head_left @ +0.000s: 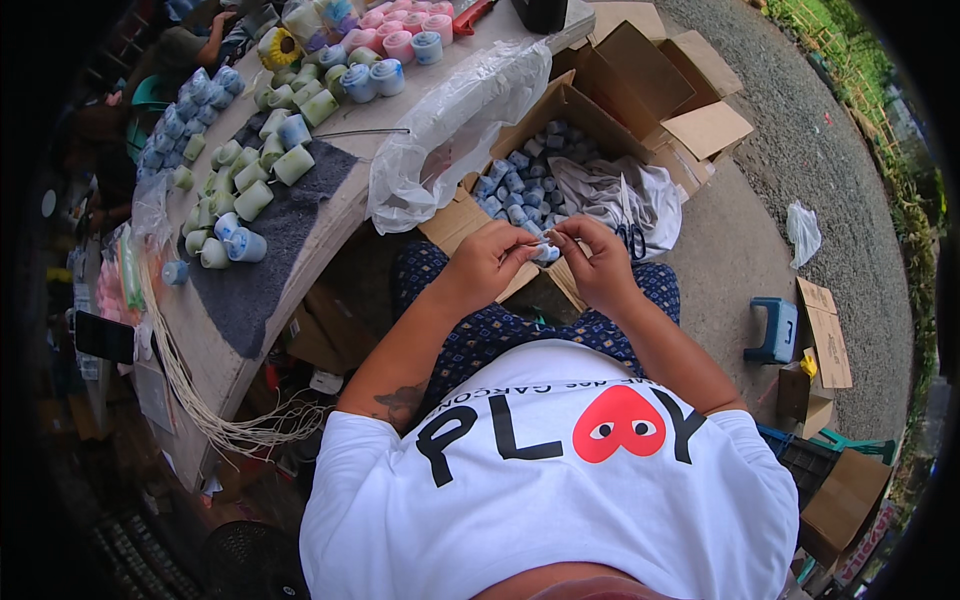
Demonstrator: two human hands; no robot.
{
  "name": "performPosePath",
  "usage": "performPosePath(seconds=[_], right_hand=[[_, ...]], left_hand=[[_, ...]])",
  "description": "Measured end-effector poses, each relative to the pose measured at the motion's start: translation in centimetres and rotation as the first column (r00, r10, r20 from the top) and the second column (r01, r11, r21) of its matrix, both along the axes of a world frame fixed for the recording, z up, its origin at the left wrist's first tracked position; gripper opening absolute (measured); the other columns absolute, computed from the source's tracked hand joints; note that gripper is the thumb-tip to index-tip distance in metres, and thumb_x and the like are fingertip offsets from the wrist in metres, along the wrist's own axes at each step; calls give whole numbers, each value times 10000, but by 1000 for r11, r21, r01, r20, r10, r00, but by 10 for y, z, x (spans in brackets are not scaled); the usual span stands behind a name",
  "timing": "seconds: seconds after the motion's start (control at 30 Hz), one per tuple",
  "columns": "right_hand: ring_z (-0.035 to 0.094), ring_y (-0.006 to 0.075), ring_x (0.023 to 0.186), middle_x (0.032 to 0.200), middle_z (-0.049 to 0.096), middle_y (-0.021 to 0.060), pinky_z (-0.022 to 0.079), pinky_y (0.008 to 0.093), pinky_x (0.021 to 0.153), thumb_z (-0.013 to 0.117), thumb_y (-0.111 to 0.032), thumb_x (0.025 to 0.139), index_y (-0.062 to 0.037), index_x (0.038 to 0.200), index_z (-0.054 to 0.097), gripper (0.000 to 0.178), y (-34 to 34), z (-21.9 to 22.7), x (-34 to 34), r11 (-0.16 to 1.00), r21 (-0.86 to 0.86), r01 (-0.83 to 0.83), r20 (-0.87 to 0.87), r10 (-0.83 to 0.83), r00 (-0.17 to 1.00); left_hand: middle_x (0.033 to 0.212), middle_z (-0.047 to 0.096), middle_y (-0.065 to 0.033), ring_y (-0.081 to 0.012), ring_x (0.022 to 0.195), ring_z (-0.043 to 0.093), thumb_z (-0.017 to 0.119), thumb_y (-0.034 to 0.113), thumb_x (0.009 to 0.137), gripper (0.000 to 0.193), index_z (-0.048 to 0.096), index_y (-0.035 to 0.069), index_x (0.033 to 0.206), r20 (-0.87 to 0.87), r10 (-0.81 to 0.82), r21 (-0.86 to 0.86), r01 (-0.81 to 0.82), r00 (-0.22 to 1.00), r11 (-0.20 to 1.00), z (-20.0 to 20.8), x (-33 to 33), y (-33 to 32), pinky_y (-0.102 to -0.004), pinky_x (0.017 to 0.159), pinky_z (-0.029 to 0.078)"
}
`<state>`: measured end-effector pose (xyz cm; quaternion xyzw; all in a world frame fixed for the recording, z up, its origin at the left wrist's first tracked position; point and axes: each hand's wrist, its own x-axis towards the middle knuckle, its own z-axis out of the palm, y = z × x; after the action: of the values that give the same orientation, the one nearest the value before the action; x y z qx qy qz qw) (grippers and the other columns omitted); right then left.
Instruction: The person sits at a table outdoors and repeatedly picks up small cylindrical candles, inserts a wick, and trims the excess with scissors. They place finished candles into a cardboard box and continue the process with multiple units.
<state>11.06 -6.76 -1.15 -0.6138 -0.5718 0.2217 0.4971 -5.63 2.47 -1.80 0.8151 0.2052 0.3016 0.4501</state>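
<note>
In front of my lap, both hands meet over the near edge of an open cardboard box (457, 222). My left hand (488, 262) is closed in a pinch, thumb against forefinger, at a thin pale piece too small to name. Close beside it, my right hand (597, 262) pinches at the same spot. A small blue-and-white candle (547, 253) shows just under the fingertips; whether it is held or lies in the box I cannot tell. Several blue candles (515, 182) fill the box. Scissors (630, 222) with dark handles rest on a grey-white cloth (655, 196) at its right side.
At left, a table (345, 205) carries green candles (255, 200), pink candles (398, 45) and a dark cloth (285, 250). A bundle of pale cords (185, 385) hangs over its edge. Clear plastic (425, 150) drapes toward the box. A blue stool (771, 330) stands right.
</note>
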Motion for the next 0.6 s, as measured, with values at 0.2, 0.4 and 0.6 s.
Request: performPosePath(seconds=[0.2, 0.4, 0.6], right_hand=[[575, 189, 775, 828, 605, 85, 448, 286, 720, 602, -105, 870, -3, 905, 604, 109, -3, 4, -2, 975, -154, -159, -40, 154, 987], [554, 78, 822, 882, 603, 18, 436, 235, 763, 563, -174, 922, -1, 930, 584, 174, 3, 8, 0, 880, -55, -472, -771, 263, 580], [570, 192, 798, 835, 586, 63, 435, 305, 756, 613, -61, 838, -22, 923, 574, 101, -4, 20, -7, 977, -32, -210, -28, 209, 978]], left_hand=[[772, 589, -92, -184, 678, 573, 631, 40, 823, 43, 596, 14, 824, 137, 19, 330, -64, 990, 942, 10, 4, 2, -284, 589, 446], [785, 564, -12, -72, 717, 533, 564, 74, 906, 42, 530, 50, 900, 454, 38, -465, 200, 890, 863, -15, 14, -5, -224, 658, 452], [772, 494, 21, -45, 646, 423, 488, 125, 955, 58, 461, 100, 911, 493, 195, -700, 252, 848, 669, -11, 21, -33, -191, 605, 360]])
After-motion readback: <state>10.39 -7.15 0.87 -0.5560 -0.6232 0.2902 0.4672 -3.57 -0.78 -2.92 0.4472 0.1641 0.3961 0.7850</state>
